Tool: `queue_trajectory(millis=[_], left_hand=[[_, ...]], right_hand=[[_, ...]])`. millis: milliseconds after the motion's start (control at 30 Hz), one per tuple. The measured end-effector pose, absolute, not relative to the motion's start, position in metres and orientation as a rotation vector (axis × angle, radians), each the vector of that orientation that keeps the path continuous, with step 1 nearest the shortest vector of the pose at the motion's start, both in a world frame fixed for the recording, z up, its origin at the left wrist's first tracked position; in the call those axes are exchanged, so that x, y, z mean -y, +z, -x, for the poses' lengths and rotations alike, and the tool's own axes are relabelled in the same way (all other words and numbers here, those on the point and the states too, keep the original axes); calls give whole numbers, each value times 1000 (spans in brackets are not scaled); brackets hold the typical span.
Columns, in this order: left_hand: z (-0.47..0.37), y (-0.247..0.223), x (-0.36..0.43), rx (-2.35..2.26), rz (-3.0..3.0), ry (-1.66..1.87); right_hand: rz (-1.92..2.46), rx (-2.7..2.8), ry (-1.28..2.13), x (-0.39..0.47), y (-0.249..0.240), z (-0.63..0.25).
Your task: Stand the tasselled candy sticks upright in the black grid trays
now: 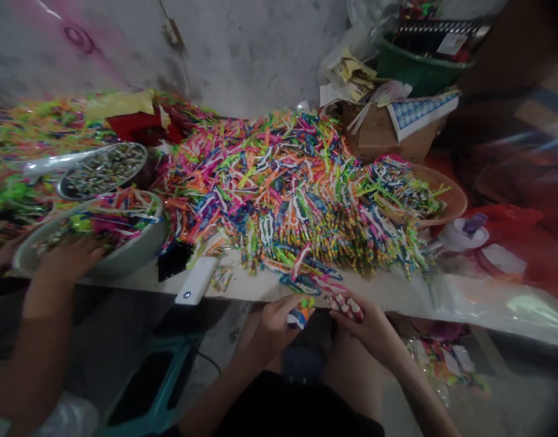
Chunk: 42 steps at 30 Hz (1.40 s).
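Head view: colourful strips are gripped in the left hand and red-and-white cylinders in the right hand, near the edge of the desk; if bunched too loosely, some cylinders could be dropped.

The left grip covers part of a bright bundle, whose details seem too blurred to tell.
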<state>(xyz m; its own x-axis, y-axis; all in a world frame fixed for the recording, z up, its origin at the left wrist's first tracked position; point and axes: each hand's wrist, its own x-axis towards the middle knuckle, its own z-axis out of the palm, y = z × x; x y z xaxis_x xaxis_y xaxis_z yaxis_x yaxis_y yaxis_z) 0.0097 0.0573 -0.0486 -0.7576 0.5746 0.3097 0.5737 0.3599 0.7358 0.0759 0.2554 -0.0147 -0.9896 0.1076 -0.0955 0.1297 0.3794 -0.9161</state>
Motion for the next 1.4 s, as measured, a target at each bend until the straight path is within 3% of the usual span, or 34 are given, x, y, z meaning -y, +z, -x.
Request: queue_trajectory(millis=[167,333,967,1133,1400], left_hand=[[3,-30,-50,-2705,-1857,925],[7,-9,-50,-2722,-2155,686],[1,1,-47,-2664,-2337,569],[-7,-9,-48,-2608,-2335,423],[-8,-34,-52,-2584,-2307,540]], right_hand=[[-220,-2610,-1787,-248,-10,-82],[-135,-2781,-1719,-244,-5,-90],[-45,-2671,-1501,-245,14,-100],[26,-2587,-1399,-242,4,-103],[-1,-2585,-1354,-238,-17,-98]])
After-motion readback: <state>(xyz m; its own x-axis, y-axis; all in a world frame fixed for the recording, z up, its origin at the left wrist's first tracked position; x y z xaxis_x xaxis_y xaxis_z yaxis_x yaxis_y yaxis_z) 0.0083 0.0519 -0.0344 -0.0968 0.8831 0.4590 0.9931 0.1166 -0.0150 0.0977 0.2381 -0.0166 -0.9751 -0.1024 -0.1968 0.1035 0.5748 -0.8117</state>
